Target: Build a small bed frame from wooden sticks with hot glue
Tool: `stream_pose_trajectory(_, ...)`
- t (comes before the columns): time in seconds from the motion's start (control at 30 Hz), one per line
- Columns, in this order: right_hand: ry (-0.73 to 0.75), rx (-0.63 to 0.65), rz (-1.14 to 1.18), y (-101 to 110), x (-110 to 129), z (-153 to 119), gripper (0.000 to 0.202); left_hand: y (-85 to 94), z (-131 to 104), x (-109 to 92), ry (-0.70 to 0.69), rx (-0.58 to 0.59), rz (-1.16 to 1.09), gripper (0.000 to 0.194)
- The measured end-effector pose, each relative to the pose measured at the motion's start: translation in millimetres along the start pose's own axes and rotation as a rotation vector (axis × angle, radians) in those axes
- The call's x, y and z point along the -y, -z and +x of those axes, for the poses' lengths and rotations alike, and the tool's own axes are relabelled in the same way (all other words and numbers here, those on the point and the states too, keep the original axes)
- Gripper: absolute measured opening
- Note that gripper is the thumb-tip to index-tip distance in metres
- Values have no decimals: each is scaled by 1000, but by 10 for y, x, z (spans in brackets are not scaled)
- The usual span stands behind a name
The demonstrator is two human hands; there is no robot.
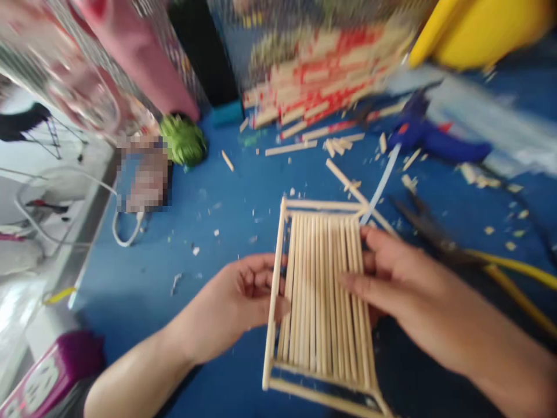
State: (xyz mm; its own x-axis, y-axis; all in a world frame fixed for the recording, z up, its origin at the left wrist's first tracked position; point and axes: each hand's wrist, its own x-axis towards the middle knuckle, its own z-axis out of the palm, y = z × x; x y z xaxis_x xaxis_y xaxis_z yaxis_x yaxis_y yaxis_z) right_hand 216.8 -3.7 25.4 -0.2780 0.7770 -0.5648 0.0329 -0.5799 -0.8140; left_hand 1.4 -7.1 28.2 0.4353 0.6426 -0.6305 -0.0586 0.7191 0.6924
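Observation:
Between my two hands is a small frame of thin wooden sticks (322, 290), with a row of sticks laid side by side across its middle. My left hand (252, 293) grips the frame's left rail, thumb on top and fingers behind it. On the other side, my right hand (387, 278) is closed on the right edge, its thumb lying over the sticks. The far end of the frame meets a loose stick (343, 180) and a translucent glue stick (383, 180). The undersides of both hands' grips are hidden.
A blue glue gun (439, 139) and yellow-handled pliers (444, 232) lie to the right. Behind is a pile of red-tipped sticks (331, 75). Green twine (183, 139) and a black box (204, 52) stand at the back left. A purple device (56, 371) sits at the near left edge.

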Motion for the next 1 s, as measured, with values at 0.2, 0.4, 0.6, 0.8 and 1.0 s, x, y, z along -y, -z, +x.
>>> stream_pose_trajectory(0.2,5,67,52,-5,-3,21,52,-77,234,-168,-66,3,-39,31)
stream_pose_trajectory(0.4,7,53,51,-35,14,-1,51,-95,361,-238,-85,-113,-12,33)
stream_pose_trajectory(0.6,28,43,32,-30,29,7,51,-110,369,-220,-100,-136,-53,35)
stream_pose_trajectory(0.8,44,35,39,-42,34,4,52,-135,401,-201,-115,-164,-85,29)
stream_pose_trajectory(1.0,49,43,31,-18,-4,16,55,-146,421,-163,-140,-156,-113,28)
